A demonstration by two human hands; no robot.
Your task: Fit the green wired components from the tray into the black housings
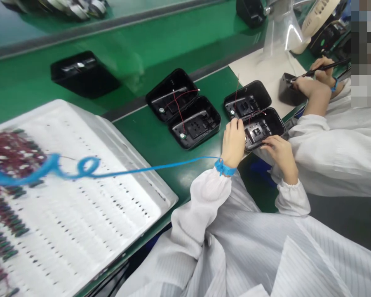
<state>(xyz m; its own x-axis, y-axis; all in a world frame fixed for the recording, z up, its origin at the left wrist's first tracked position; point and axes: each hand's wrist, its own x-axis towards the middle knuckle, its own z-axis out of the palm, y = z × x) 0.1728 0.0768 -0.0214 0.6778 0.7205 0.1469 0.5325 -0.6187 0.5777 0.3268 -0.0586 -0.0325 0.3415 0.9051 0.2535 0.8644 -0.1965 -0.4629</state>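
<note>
A black plastic housing [267, 123], its open side up, lies at the table edge with a thin red wire inside. My left hand [234, 139], wearing a blue wrist strap [225, 168], curls its fingers at the housing's left end. On the near rim, my right hand [280, 153] has thumb and forefinger pinched together; a small part between them cannot be made out. Touching this housing from behind is another black housing [255, 97] with a silver round part and a red wire. To the left sit two more open housings [176, 88] with red wires.
On the left, a white foam tray [111, 198] with rows of small holes bears many red-wired green parts [6, 235]. A coiled blue cord [148, 169] crosses above it to my wrist. At right, a co-worker's hands [315, 86] hold a black tool over a dark box [289, 90].
</note>
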